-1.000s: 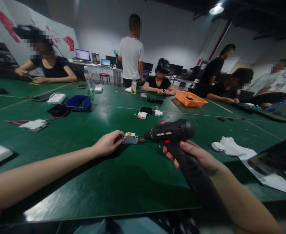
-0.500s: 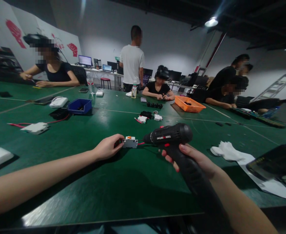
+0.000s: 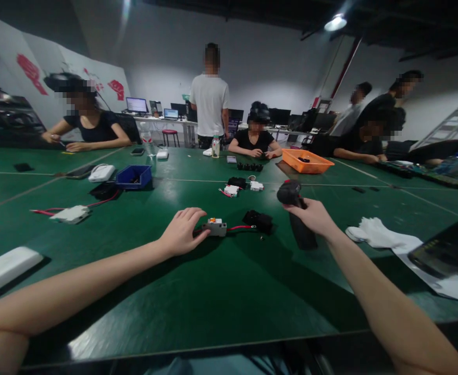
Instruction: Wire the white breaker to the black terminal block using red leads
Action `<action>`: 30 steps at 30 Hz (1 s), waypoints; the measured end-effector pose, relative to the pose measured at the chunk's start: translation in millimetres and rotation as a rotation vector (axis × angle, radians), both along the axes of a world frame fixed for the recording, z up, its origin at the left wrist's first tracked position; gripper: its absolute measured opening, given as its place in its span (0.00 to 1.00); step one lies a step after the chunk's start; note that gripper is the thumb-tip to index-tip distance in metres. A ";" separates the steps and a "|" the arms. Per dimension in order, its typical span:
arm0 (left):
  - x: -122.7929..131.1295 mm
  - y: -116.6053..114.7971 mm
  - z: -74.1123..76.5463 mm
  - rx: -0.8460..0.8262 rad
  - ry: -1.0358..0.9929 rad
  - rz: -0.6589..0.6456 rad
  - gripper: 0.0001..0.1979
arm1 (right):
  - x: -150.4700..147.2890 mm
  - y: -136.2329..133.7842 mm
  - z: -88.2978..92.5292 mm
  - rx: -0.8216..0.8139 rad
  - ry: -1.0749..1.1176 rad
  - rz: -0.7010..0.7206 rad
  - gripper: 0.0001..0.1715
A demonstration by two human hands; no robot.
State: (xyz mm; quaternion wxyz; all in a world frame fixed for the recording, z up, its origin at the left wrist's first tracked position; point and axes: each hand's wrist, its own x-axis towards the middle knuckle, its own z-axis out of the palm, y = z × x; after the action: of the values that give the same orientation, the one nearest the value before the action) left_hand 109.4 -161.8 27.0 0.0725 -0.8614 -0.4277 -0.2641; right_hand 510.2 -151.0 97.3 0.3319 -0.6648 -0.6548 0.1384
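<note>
A small white circuit breaker (image 3: 218, 227) with an orange switch lies on the green table (image 3: 197, 302). My left hand (image 3: 184, 230) is closed on its left end, thumb at the near side. From its right end runs a red wire (image 3: 238, 227) tipped with a metal ring terminal. Just beyond that tip is a black part (image 3: 258, 221), its kind unclear, and nearer me a tiny metal piece (image 3: 262, 238). Farther right, my right hand (image 3: 315, 216) grips a black cordless drill (image 3: 304, 232) by its handle, apart from the breaker.
Another breaker (image 3: 71, 214) with red wires and a blue bin (image 3: 134, 178) stand to the left. More breakers (image 3: 231, 190) lie ahead, before an orange basket (image 3: 310, 165). White gloves (image 3: 373, 233) lie at right. Co-workers sit around the far side; one person (image 3: 209, 104) stands.
The drill has moved right and away from the breaker's wire end, turning so its body points away from me. My left hand stays at the breaker, fingers a little straighter.
</note>
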 end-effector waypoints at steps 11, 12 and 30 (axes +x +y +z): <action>65.4 7.4 8.5 0.193 0.271 -0.166 0.16 | 49.6 36.3 -32.5 -0.370 -0.622 -0.106 0.36; 66.4 9.3 7.0 0.194 0.287 -0.168 0.15 | 47.9 33.9 -30.6 -0.379 -0.650 -0.105 0.36; 35.6 1.7 -4.6 0.143 0.264 -0.129 0.14 | -55.3 -32.9 -37.0 -0.110 -0.862 0.468 0.08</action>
State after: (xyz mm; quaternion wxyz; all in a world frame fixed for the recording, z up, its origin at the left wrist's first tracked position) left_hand 145.0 -160.1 22.4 0.1722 -0.9070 -0.3381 -0.1827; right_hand 454.8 -183.8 60.3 -0.0447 -0.5130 -0.8561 -0.0441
